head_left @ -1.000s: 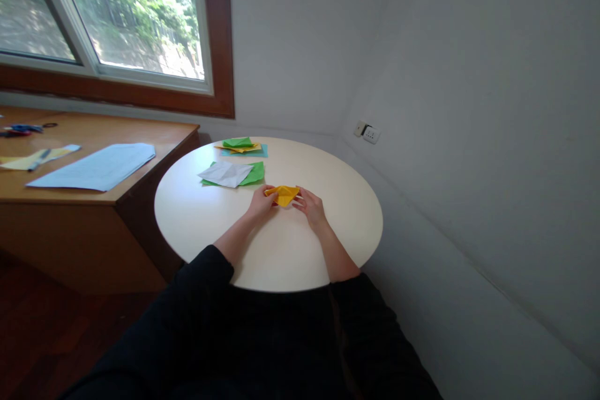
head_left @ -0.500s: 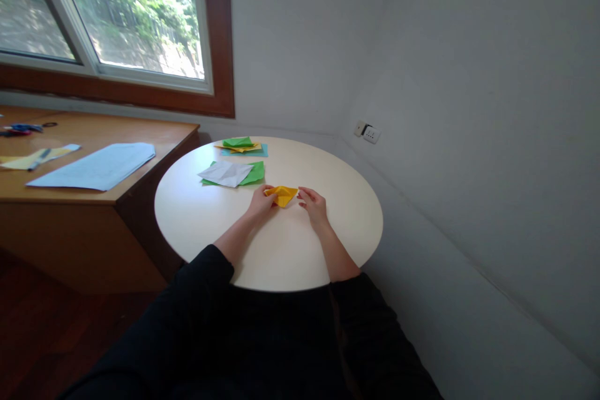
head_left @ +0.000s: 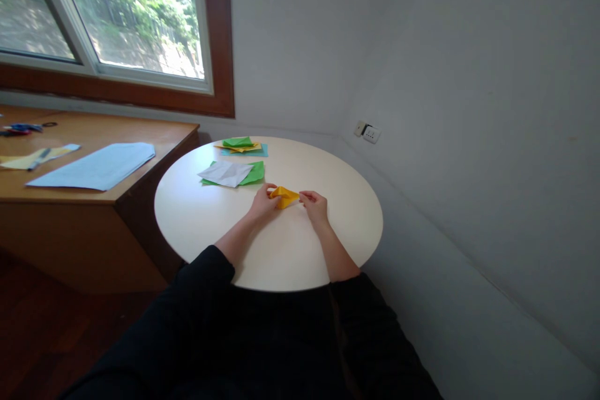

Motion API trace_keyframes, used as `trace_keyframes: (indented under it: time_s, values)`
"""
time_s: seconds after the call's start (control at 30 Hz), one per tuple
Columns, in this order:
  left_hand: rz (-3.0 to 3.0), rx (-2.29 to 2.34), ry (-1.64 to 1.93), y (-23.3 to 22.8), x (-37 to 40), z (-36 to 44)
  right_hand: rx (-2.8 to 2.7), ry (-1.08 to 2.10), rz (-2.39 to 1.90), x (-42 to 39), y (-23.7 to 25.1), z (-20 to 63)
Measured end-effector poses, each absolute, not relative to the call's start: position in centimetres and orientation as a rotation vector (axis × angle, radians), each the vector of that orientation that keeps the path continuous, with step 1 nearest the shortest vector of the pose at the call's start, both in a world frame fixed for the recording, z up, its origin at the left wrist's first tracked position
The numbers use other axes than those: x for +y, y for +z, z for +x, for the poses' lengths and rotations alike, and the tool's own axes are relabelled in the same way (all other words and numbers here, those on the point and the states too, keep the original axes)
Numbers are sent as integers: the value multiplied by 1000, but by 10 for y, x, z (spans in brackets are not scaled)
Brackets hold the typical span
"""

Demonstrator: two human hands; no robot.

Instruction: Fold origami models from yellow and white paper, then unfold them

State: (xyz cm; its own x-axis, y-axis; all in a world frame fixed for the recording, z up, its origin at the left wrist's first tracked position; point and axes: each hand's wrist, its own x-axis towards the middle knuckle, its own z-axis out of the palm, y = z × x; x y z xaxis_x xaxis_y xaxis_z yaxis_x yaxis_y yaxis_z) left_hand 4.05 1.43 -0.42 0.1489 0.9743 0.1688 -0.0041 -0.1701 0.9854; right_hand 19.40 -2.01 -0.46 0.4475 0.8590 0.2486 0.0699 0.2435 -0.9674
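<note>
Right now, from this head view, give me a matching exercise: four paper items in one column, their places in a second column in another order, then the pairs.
Things:
1. folded yellow paper
2. white sheet
3. light blue sheet
4. teal sheet

Places:
A. on the wooden desk
B. bottom of the pile at the round table's far edge
C. between left hand and right hand
D. lying on a green sheet

Pairs: 1-C, 2-D, 3-A, 4-B

Daylight enters through the window (head_left: 117, 19), overexposed at the foliage. The table (head_left: 225, 231) is evenly lit; shadows are soft. Wide-angle distortion bends edges; foreground is dark.
</note>
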Motion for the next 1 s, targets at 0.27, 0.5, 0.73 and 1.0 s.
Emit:
trace_keyframes:
  time_s: [0.27,0.5,0.73,1.0]
  values:
    - [1453,936,1208,2,10,42,-994,704,-1208,-18,-9,195]
    - [1418,1005,1211,0,13,42,-988,682,-1214,-17,-11,196]
    - [1484,965,1182,-3,14,41,-830,613,-1222,-18,-8,199]
    - [1528,1093,1207,-10,26,41,-722,629,-1146,-17,-8,201]
